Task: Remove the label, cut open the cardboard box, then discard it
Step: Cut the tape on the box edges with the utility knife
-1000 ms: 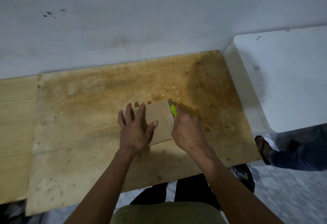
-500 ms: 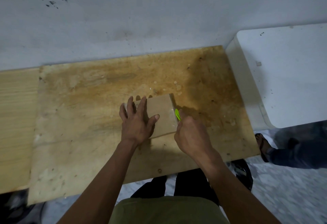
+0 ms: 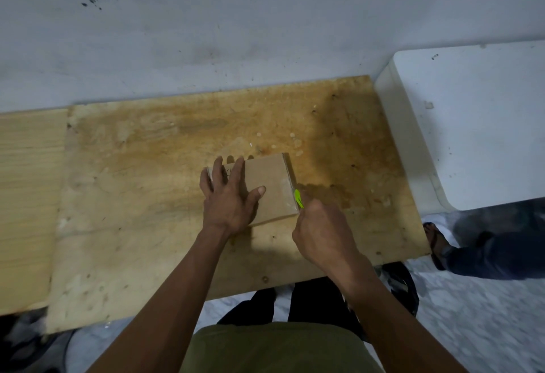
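- Pressed flat, fingers spread, the left hand (image 3: 228,200) holds the box (image 3: 269,187) down; nothing is pinched, the palm covers the box's left half and the thumb lies across its top.
- Right hand (image 3: 320,225) has its grip curled tight round a green cutter (image 3: 298,198), whose tip shows above the knuckles, at the box's right edge near the near-right corner.
- Whether a blade is out, and whether it is in the cardboard, cannot be told.
- Box lies flat near the middle of the surface (image 3: 147,195), slightly turned, with a pale strip of tape (image 3: 287,184) along its right side and some dark writing partly hidden under the left fingers.
- Surface is a stained plywood sheet against a grey wall (image 3: 265,33); a paler board (image 3: 29,195) adjoins it on the left.
- White block (image 3: 472,122) stands just beside the surface's right end.
- Beyond the near-right corner, another person's sandalled foot (image 3: 436,240) rests on the mottled floor (image 3: 472,328).
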Available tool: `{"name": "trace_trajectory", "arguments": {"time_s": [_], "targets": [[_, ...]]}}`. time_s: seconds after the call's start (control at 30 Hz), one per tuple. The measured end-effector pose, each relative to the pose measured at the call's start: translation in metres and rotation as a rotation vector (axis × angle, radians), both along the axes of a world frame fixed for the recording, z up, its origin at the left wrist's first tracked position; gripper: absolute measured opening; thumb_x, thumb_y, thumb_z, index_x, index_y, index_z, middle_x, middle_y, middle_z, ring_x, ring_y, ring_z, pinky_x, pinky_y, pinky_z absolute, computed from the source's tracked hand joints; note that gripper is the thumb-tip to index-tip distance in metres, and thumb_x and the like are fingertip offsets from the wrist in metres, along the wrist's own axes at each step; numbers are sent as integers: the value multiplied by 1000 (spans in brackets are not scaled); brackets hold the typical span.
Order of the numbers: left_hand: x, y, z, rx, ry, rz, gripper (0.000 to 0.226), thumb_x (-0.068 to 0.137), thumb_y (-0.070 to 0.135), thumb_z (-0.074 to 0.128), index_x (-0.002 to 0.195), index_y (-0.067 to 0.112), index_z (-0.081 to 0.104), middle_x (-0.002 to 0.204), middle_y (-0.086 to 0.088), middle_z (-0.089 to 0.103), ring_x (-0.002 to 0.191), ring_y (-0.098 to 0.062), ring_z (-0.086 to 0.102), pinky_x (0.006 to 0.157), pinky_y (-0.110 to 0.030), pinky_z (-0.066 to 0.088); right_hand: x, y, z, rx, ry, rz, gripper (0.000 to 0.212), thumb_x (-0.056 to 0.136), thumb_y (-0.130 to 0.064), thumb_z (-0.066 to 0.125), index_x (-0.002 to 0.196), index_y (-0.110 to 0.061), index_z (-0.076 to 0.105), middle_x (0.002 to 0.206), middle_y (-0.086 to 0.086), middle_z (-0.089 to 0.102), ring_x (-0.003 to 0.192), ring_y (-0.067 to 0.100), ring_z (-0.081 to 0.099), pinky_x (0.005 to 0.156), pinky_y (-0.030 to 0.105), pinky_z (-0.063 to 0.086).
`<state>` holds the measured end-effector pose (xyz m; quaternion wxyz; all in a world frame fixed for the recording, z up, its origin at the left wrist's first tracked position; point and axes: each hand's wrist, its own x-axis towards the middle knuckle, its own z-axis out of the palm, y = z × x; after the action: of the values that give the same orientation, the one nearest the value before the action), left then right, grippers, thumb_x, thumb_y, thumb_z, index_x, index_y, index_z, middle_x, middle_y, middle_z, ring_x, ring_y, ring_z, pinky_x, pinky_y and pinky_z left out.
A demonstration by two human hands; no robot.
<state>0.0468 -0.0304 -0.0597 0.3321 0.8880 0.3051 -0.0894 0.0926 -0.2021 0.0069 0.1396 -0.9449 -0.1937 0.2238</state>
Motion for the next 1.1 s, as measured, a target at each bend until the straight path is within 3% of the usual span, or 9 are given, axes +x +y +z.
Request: {"name": "trace_trajectory", "arguments": {"time_s": [0.23,0.47,0.6,0.8,0.93,1.1], "targets": [[0,0,0,-4,6,0,82,89,61,54,155,33,15,164,-4,-5,147,-38,-16,112,-63,23,-15,-6,-1,-10,16,-83,51,91,-14,47,141,-21,40,106,17,65,98,36,64,71,30,44],[1,0,2,-6,5,-1,82,90,60,53,156,32,14,164,-4,-6,147,-37,-17,114,-62,20,-28,-19,1,29,46,-89,58,91,-7,45,147,-19,38,96,16,69,86,32,67,65,27,44],[0,0,2,-13,-2,-1,82,89,59,54,156,33,15,164,-4,-6,147,-38,-17,114,-62,19,-36,-27,1,91,62,-108,58,92,-7,44,148,-19,36,85,12,69,67,22,60,59,27,43],[1,-1,3,-6,0,-5,82,89,59,55,156,32,17,164,-6,-4,147,-39,-15,116,-60,16,-40,-32,1,103,84,-132,59,93,-9,45,150,-20,33,82,9,67,65,19,52,59,27,41],[1,0,1,-14,-2,-5,82,88,60,55,155,33,16,164,-5,-5,147,-38,-16,116,-61,15,-38,-38,1,120,97,-119,60,92,-8,45,149,-22,34,69,3,59,59,18,51,57,27,44],[1,1,1,-17,-2,-4,82,88,60,56,155,34,16,164,-4,-5,147,-38,-15,116,-61,15,-34,-50,6,224,120,-154,50,96,-16,45,144,-30,44,63,-2,56,53,11,49,60,25,46]]}}
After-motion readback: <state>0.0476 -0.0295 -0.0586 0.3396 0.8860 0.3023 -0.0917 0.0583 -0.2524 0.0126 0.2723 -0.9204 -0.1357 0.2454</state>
